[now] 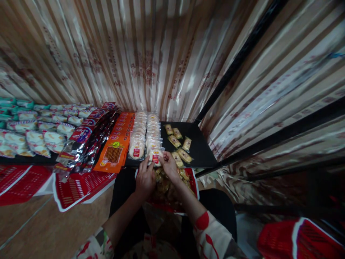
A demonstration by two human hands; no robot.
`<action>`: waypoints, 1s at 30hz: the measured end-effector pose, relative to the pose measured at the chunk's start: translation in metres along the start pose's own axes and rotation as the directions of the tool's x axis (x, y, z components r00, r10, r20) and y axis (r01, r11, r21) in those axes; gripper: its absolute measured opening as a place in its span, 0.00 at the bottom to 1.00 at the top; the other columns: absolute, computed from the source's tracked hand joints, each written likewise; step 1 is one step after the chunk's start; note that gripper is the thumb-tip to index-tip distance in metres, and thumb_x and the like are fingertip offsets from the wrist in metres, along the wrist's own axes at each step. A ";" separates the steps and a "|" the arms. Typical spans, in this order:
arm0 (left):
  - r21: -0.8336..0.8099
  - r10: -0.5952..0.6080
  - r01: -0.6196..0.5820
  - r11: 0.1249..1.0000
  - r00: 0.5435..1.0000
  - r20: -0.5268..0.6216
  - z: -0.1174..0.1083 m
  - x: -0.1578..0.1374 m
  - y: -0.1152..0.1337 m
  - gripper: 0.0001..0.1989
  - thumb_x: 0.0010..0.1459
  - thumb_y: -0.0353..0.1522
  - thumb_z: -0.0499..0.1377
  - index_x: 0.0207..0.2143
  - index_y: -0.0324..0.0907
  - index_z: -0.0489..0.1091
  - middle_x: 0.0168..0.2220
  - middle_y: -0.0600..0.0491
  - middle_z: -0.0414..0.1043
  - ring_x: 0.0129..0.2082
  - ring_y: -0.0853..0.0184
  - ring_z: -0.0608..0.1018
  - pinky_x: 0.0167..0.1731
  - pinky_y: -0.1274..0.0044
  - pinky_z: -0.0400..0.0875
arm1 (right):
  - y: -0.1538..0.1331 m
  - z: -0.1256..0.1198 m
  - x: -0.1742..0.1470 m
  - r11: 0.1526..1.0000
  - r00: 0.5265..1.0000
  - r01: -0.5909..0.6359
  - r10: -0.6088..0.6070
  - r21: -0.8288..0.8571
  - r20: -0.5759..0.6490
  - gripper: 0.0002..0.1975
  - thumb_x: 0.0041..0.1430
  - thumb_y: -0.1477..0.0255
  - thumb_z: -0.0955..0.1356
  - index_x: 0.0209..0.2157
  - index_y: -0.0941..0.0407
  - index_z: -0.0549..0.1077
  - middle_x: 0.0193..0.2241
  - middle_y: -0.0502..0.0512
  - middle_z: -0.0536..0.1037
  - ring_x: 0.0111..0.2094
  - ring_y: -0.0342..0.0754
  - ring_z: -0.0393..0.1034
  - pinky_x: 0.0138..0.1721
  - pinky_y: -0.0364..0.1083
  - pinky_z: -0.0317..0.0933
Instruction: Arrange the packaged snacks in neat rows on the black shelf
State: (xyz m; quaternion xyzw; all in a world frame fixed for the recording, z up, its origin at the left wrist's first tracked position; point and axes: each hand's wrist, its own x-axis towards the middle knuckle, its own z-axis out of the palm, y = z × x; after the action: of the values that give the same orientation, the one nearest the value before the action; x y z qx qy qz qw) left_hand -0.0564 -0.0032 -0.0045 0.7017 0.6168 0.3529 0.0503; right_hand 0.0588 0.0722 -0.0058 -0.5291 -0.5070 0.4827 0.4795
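Note:
On a black shelf (199,147), a clear packet of round white rice crackers (155,157) with a red label lies at the front end of a row. My left hand (145,178) pinches its lower left edge, while my right hand (169,167) grips the right side. A second row of rice cracker packets (136,151) runs alongside on the left. To the right lie several small gold-wrapped snacks (187,144). Below my wrists, a red basket (196,187) holds many more gold-wrapped pieces, partly hidden by my forearms.
Orange snack bags (114,147), dark red and purple packets (88,133) and white pastry packets (36,140) fill the shelf leftward. Red baskets (78,189) stand beneath. A black diagonal post (215,95) rises at the right, before a striped plastic curtain (151,54).

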 end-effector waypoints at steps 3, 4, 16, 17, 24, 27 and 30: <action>0.023 0.005 -0.005 1.000 1.000 0.016 0.006 0.003 -0.005 0.20 0.52 0.23 0.51 0.48 0.39 0.65 0.56 0.44 0.60 0.53 0.56 0.64 0.51 0.63 0.66 | 0.006 0.004 0.007 0.997 1.000 0.015 -0.016 -0.080 -0.022 0.11 0.47 0.65 0.66 0.34 0.54 0.67 0.27 0.50 0.74 0.29 0.45 0.67 0.33 0.44 0.64; 0.029 0.006 -0.007 1.000 1.000 0.021 0.007 0.004 -0.006 0.20 0.52 0.23 0.51 0.48 0.38 0.65 0.56 0.44 0.60 0.53 0.56 0.64 0.51 0.63 0.66 | 0.008 0.005 0.009 0.994 0.999 0.013 -0.017 -0.113 -0.030 0.11 0.47 0.65 0.66 0.34 0.54 0.67 0.28 0.49 0.73 0.29 0.45 0.67 0.34 0.45 0.64; 0.065 0.016 -0.018 0.998 1.000 0.024 0.023 0.006 -0.013 0.19 0.54 0.23 0.48 0.49 0.34 0.65 0.56 0.37 0.59 0.55 0.56 0.64 0.48 0.64 0.67 | 0.010 0.000 0.004 0.910 0.982 0.126 -0.172 -0.395 -0.081 0.26 0.52 0.64 0.64 0.52 0.57 0.64 0.48 0.63 0.67 0.46 0.54 0.63 0.38 0.49 0.66; 0.071 0.024 -0.025 0.997 1.000 0.018 0.025 0.006 -0.013 0.19 0.54 0.23 0.48 0.49 0.35 0.64 0.56 0.37 0.59 0.54 0.56 0.65 0.47 0.64 0.68 | 0.011 0.000 0.004 0.901 0.984 0.128 -0.166 -0.414 -0.057 0.24 0.53 0.64 0.63 0.51 0.57 0.66 0.47 0.63 0.68 0.46 0.54 0.64 0.39 0.50 0.66; 0.110 0.057 -0.058 0.992 0.998 0.010 0.033 0.003 -0.016 0.19 0.55 0.24 0.48 0.50 0.35 0.63 0.56 0.36 0.59 0.52 0.55 0.67 0.44 0.64 0.69 | 0.018 -0.001 0.006 0.856 0.986 0.120 -0.162 -0.503 -0.040 0.23 0.55 0.63 0.61 0.52 0.56 0.66 0.43 0.60 0.72 0.38 0.51 0.68 0.41 0.50 0.64; 0.129 0.062 -0.064 0.990 0.998 0.020 0.034 0.001 -0.015 0.21 0.54 0.24 0.49 0.52 0.35 0.61 0.56 0.37 0.59 0.52 0.56 0.67 0.45 0.63 0.68 | 0.017 0.000 0.005 0.858 0.984 0.121 -0.168 -0.499 -0.051 0.22 0.56 0.63 0.61 0.50 0.57 0.67 0.42 0.61 0.72 0.37 0.50 0.69 0.41 0.49 0.64; 0.124 0.055 -0.054 0.991 0.998 -0.001 0.034 0.001 -0.013 0.21 0.54 0.24 0.48 0.52 0.36 0.60 0.56 0.38 0.60 0.52 0.56 0.66 0.46 0.64 0.68 | 0.014 0.001 0.004 0.855 0.984 0.120 -0.170 -0.504 -0.055 0.22 0.56 0.63 0.61 0.49 0.58 0.68 0.42 0.62 0.72 0.38 0.50 0.69 0.41 0.49 0.64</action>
State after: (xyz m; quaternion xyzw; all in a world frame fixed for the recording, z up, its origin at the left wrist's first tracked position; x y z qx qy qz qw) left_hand -0.0482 0.0134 -0.0360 0.7194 0.6183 0.3166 -0.0045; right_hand 0.0591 0.0763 -0.0198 -0.6182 -0.6287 0.2713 0.3860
